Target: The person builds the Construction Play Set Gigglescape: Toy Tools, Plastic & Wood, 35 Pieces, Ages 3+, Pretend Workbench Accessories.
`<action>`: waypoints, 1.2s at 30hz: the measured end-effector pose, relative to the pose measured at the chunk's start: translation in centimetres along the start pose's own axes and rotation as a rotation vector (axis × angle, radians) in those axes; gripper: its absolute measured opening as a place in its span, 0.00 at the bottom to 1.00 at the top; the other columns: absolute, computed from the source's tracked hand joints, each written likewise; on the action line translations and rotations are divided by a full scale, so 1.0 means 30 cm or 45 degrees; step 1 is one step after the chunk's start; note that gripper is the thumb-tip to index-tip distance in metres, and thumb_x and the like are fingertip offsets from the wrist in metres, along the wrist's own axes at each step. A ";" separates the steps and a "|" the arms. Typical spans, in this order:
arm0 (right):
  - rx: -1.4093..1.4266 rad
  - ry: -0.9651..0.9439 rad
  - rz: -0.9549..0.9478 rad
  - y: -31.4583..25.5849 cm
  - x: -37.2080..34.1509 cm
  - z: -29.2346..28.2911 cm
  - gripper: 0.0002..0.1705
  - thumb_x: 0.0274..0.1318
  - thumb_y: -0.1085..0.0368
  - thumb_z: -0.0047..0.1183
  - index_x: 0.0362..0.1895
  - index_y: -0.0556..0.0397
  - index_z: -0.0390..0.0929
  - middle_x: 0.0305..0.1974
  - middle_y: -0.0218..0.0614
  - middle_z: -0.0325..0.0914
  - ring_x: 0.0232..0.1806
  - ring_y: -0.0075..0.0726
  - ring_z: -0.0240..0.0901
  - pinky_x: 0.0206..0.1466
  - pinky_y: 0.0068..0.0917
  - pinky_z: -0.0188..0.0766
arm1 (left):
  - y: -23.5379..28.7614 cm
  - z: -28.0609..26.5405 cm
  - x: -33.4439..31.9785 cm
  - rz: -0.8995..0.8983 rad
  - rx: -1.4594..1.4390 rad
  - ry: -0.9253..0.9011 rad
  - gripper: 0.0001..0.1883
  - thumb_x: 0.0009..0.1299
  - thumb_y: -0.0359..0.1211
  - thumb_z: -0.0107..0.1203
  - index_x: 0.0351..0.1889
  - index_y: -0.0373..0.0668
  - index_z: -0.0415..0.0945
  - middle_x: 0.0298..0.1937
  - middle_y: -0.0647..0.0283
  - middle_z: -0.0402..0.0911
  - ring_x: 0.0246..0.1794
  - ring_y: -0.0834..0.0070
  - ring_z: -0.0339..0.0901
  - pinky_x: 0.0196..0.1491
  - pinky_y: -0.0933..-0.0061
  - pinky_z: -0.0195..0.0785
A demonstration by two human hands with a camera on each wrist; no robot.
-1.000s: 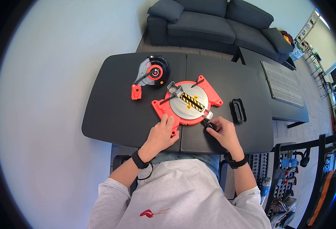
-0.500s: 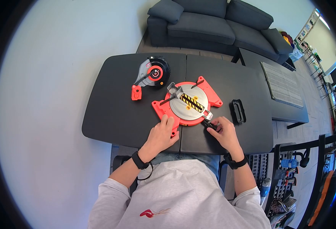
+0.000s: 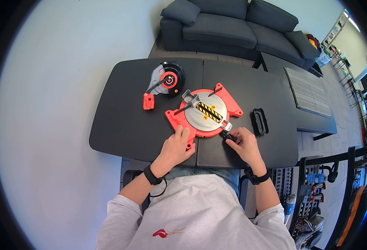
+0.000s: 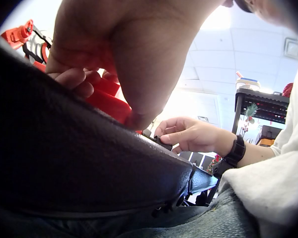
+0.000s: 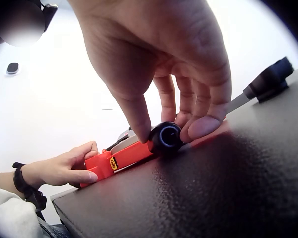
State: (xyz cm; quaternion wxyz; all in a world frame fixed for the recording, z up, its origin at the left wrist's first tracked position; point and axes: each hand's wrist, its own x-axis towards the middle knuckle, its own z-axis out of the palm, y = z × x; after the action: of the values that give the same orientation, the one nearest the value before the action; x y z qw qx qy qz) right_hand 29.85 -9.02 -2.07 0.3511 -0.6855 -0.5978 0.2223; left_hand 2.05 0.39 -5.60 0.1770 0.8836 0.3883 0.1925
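A toy saw base with a round grey turntable and red body lies across the table's seam. The left hand grips its near-left red corner, thumb at the side and fingers over the top. At the front, the right hand pinches a black knob between thumb and fingers; the right wrist view shows the knob's round hollow end close to the tabletop. A grey and black toy saw head with a red end piece lies at the back left.
A black oval ring-like part lies to the right of the base on the dark table. Beyond stand a grey sofa and a low table with a mat. A shelf rack with a water bottle is at the right.
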 end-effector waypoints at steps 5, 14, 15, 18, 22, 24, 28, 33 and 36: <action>0.004 0.003 -0.007 0.008 0.001 0.002 0.16 0.56 0.65 0.73 0.44 0.58 0.82 0.38 0.40 0.82 0.29 0.38 0.80 0.36 0.33 0.79 | -0.002 0.000 -0.001 0.003 -0.010 0.000 0.26 0.67 0.39 0.69 0.50 0.36 0.65 0.50 0.44 0.70 0.37 0.42 0.83 0.35 0.49 0.82; 0.010 0.001 -0.009 0.010 0.000 0.002 0.16 0.56 0.66 0.74 0.44 0.59 0.82 0.38 0.40 0.81 0.29 0.35 0.80 0.35 0.31 0.78 | -0.001 0.000 -0.001 0.003 -0.013 0.004 0.25 0.66 0.39 0.69 0.50 0.36 0.65 0.49 0.45 0.70 0.37 0.42 0.83 0.35 0.48 0.82; 0.009 -0.005 -0.001 0.003 0.000 -0.002 0.16 0.56 0.67 0.74 0.44 0.60 0.82 0.38 0.39 0.81 0.30 0.33 0.79 0.35 0.29 0.78 | -0.001 0.000 0.000 0.008 -0.015 0.009 0.25 0.66 0.39 0.69 0.50 0.36 0.65 0.49 0.45 0.70 0.37 0.42 0.83 0.35 0.48 0.82; 0.023 0.002 0.001 0.006 0.000 0.002 0.16 0.56 0.67 0.73 0.44 0.60 0.82 0.38 0.40 0.81 0.29 0.35 0.80 0.35 0.31 0.78 | -0.003 0.003 -0.001 0.016 -0.022 0.022 0.25 0.66 0.38 0.69 0.50 0.36 0.65 0.48 0.45 0.70 0.37 0.42 0.82 0.35 0.48 0.82; 0.033 -0.007 0.004 0.009 0.000 0.001 0.16 0.56 0.66 0.73 0.44 0.59 0.82 0.37 0.41 0.81 0.28 0.37 0.80 0.35 0.32 0.78 | -0.002 0.001 0.000 0.004 -0.020 0.009 0.25 0.67 0.39 0.69 0.50 0.36 0.65 0.49 0.45 0.70 0.37 0.42 0.83 0.35 0.48 0.82; 0.032 -0.013 0.019 0.006 0.001 0.000 0.16 0.56 0.66 0.73 0.44 0.59 0.82 0.37 0.40 0.81 0.28 0.37 0.80 0.35 0.32 0.78 | 0.002 -0.004 0.002 -0.007 -0.017 -0.004 0.25 0.67 0.39 0.69 0.50 0.36 0.65 0.49 0.45 0.70 0.37 0.42 0.83 0.35 0.49 0.82; 0.033 -0.018 0.029 0.002 0.001 -0.002 0.16 0.57 0.66 0.73 0.43 0.59 0.82 0.37 0.40 0.81 0.28 0.36 0.80 0.35 0.32 0.78 | 0.001 -0.002 0.001 -0.008 -0.013 -0.006 0.25 0.67 0.39 0.69 0.50 0.36 0.65 0.49 0.44 0.70 0.37 0.42 0.83 0.36 0.49 0.82; 0.041 -0.017 0.029 0.008 0.001 0.002 0.16 0.57 0.66 0.73 0.43 0.59 0.82 0.37 0.40 0.81 0.28 0.36 0.79 0.35 0.32 0.78 | 0.001 0.000 0.001 -0.006 -0.008 -0.002 0.25 0.67 0.39 0.69 0.50 0.36 0.65 0.49 0.45 0.70 0.37 0.42 0.83 0.36 0.49 0.82; 0.039 -0.013 0.022 0.006 0.001 0.001 0.16 0.57 0.66 0.73 0.44 0.59 0.82 0.37 0.40 0.81 0.28 0.36 0.80 0.35 0.32 0.78 | 0.000 -0.001 0.001 -0.004 -0.013 -0.003 0.25 0.67 0.39 0.69 0.50 0.36 0.65 0.49 0.45 0.70 0.37 0.42 0.83 0.36 0.49 0.82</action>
State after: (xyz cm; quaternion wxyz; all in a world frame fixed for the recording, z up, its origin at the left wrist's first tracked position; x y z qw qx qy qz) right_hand 29.95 -8.98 -2.21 0.3566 -0.6840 -0.5903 0.2379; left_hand 2.06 0.41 -5.55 0.1821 0.8824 0.3884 0.1933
